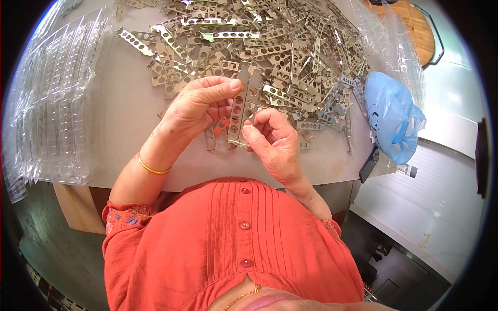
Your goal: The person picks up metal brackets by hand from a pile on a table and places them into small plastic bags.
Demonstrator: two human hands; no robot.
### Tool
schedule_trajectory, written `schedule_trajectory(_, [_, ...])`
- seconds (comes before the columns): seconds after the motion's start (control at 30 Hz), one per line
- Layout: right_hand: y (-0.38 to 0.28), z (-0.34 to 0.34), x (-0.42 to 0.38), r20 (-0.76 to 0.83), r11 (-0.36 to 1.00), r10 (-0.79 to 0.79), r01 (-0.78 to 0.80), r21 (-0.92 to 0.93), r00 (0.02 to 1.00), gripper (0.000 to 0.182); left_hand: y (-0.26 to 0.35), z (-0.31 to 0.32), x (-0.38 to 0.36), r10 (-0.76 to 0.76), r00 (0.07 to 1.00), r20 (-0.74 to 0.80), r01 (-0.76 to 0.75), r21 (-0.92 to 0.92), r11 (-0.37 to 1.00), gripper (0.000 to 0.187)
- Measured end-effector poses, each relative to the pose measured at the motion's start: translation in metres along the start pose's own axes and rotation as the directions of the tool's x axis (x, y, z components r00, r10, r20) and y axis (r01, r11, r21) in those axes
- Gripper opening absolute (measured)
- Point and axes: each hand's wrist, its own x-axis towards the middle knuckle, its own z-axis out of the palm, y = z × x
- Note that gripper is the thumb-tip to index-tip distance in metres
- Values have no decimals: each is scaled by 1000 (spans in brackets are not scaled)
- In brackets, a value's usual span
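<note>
Two narrow metal slot brackets [237, 111], each with a row of round holes, stand side by side in front of me, close over the table. My left hand [199, 103] pinches them near the upper part, thumb on the front face and fingers curled behind. At the lower right edge, my right hand [276, 146] has its thumb and bent forefinger closed on the brackets, near their bent lower end. Behind my hands lies a large heap of similar brackets [290, 52], piled loosely. Another bracket [210, 139] shows just under my left hand.
Stacked clear plastic trays [57, 103] fill the table's left side. A blue plastic bag [394, 116] sits at the right edge, with a dark phone-like object [369, 165] beside it. More clear plastic [391, 41] and a round wooden stool [412, 28] are at the far right.
</note>
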Motion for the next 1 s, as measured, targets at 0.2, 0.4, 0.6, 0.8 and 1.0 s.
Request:
schedule_trajectory(0.2, [-1,1,0,-3,1000,-11,11,-12,1000,8,-1,-1,1,-17,1000,14,17,8,1000,17])
schedule_trajectory(0.4, [-1,0,0,-2,1000,-3,2,-18,1000,9,2,2,-2,-36,999,15,36,-1,999,16])
schedule_trajectory(0.6, [-4,2,0,-7,1000,-1,1,-8,1000,9,-3,-3,3,-1,1000,9,1,-13,1000,16])
schedule_trajectory(0.8, [0,1,0,5,1000,-6,6,10,1000,8,-1,-3,1,-15,1000,13,16,-35,999,15])
schedule_trajectory(1.0, [-2,1,0,1,1000,21,-21,13,1000,9,0,0,0,-18,1000,-3,18,-3,1000,16])
